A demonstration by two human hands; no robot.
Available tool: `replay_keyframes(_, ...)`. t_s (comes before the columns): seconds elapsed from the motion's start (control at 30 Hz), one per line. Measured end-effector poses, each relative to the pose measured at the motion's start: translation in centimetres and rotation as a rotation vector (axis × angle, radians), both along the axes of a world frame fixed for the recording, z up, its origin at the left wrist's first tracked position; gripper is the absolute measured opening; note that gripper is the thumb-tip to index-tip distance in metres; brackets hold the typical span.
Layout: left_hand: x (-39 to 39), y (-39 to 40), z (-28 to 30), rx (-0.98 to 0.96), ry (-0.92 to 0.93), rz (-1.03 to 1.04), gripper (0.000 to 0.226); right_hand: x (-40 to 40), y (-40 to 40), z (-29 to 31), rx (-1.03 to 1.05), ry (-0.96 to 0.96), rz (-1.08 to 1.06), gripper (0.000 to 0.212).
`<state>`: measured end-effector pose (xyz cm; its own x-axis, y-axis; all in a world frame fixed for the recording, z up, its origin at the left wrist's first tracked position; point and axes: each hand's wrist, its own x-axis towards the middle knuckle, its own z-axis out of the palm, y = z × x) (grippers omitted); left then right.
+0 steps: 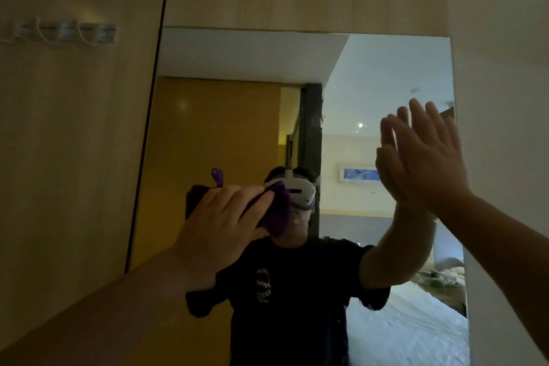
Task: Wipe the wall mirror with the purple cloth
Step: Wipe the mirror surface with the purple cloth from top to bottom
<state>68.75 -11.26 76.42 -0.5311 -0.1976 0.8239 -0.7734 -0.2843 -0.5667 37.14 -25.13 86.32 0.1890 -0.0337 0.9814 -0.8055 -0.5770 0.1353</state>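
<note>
The tall wall mirror (371,74) fills the middle of the head view, set into a wooden wall. My left hand (225,223) presses the bunched purple cloth (279,211) flat against the glass, left of the mirror's centre. A small loop of the cloth sticks up above my fingers. My right hand (427,157) is held up flat with fingers spread, its palm at the glass near the mirror's right edge, with nothing in it. The mirror reflects a person in a dark T-shirt, both raised arms and a room behind.
A wooden panel (74,157) with a dark vertical seam stands left of the mirror. A rack of white hooks (65,33) hangs on it at upper left. A plain pale wall (505,68) borders the mirror on the right.
</note>
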Motion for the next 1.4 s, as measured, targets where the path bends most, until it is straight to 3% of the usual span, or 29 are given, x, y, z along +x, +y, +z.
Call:
replay_keyframes(0.17, -1.6, -0.5, 6.0, 0.010, -0.024, -0.058, 0.049, -0.1, -0.4, -0.2, 0.038, 0.001, -0.013, 0.057)
replay_keyframes(0.43, -8.5, -2.6, 23.9, -0.067, 0.202, -0.053, 0.055, -0.3, -1.1, -0.2, 0.016, 0.023, -0.045, 0.053)
replay_keyframes(0.6, -10.2, -4.0, 27.7, -0.014, 0.269, -0.061, 0.056, -0.3, -1.4, -0.3, -0.010, 0.014, -0.025, 0.053)
replay_keyframes(0.77, -9.9, -4.1, 24.5, 0.061, 0.227, -0.031, 0.058, -0.3, -1.2, -0.4, -0.005, 0.007, -0.004, 0.054)
replay_keyframes(1.2, -8.1, -3.3, -0.7, 0.141, 0.141, 0.016, 0.060, -0.5, -0.7, -0.2, 0.026, -0.004, 0.071, 0.051)
replay_keyframes(1.4, -7.6, -3.1, -3.4, 0.134, 0.106, 0.036, 0.058, -2.2, -0.8, 0.3, 0.009, -0.046, 0.054, 0.054)
